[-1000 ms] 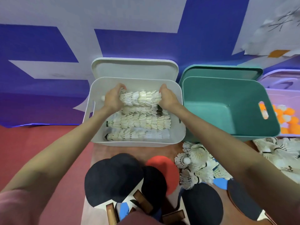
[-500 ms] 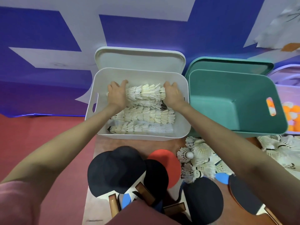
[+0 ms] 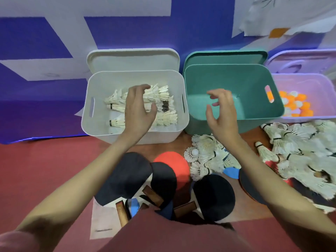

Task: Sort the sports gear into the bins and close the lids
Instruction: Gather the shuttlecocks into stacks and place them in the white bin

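Fingers [image 3: 145, 88] of left hand [image 3: 139, 110] and right hand [image 3: 221, 113] loosely curled, empty. Shuttlecocks [image 3: 207, 157] at 5 o'clock of white bin [image 3: 94, 128]: light, crushable feathers; probably best gripped at cork.

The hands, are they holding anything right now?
No. The left hand hovers over the shuttlecocks in the white bin, fingers loose; the right hand is empty.

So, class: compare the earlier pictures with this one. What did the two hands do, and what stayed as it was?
Both hands let go of the row of shuttlecocks they were holding at its ends; it now lies in the white bin. The left hand has pulled back, fingers loose above the bin. The right hand has moved right, over the green bin, holding nothing. The paddles and the loose shuttlecocks on the floor are unchanged, and the lids are open as before.
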Tool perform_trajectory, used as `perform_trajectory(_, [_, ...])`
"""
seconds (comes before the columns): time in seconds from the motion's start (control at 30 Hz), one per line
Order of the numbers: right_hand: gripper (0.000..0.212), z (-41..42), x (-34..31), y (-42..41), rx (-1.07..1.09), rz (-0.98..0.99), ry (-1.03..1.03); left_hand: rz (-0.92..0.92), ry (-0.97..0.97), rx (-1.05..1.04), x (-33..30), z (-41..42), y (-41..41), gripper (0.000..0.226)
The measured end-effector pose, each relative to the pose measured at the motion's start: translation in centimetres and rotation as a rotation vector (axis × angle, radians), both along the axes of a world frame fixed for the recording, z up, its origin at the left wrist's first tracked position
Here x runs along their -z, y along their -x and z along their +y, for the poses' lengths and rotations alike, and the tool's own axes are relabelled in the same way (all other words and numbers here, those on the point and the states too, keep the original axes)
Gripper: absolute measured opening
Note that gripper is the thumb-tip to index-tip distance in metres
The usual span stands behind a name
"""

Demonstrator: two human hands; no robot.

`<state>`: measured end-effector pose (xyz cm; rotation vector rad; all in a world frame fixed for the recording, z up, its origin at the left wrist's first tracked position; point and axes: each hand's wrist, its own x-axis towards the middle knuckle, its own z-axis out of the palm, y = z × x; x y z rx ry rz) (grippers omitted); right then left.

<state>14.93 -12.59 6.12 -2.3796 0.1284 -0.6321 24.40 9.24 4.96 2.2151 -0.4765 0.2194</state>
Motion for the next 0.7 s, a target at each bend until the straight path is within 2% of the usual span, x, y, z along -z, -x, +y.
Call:
perform_trajectory(0.1, [0.025,-2.4,2.5,5.9,0.175,0.066,-0.071,-0.065,0.063,0.173,0.0,-2.4,4.8,0.032])
perform_trajectory(0.23, [0.011,-3.6,7.2,9.6,0.149,0.370,-0.079,0.071,-0.059,0.304,2.7,-4.6,9.5,0.033])
perform_trajectory(0.3, [0.031,-3.5,8.5,9.3,0.112,0.563,-0.051,0.151,-0.156,0.311,4.2,-5.2,11.0,0.035])
perform_trajectory(0.37, [0.048,-3.3,9.0,8.4,0.086,0.655,0.029,0.198,-0.212,0.288,5.2,-5.8,12.2,0.035])
perform_trajectory(0.43, [0.052,-3.1,9.2,7.5,0.080,0.685,0.099,0.206,-0.239,0.231,5.7,-6.3,13.3,0.034])
perform_trajectory(0.57, [0.033,-4.4,9.9,6.6,0.080,0.699,0.177,0.236,-0.240,0.143,6.1,-7.8,15.1,0.028])
perform_trajectory(0.7, [0.027,-7.8,10.0,8.0,0.086,0.625,-0.114,0.360,-0.144,0.051,6.2,-9.4,17.3,0.026])
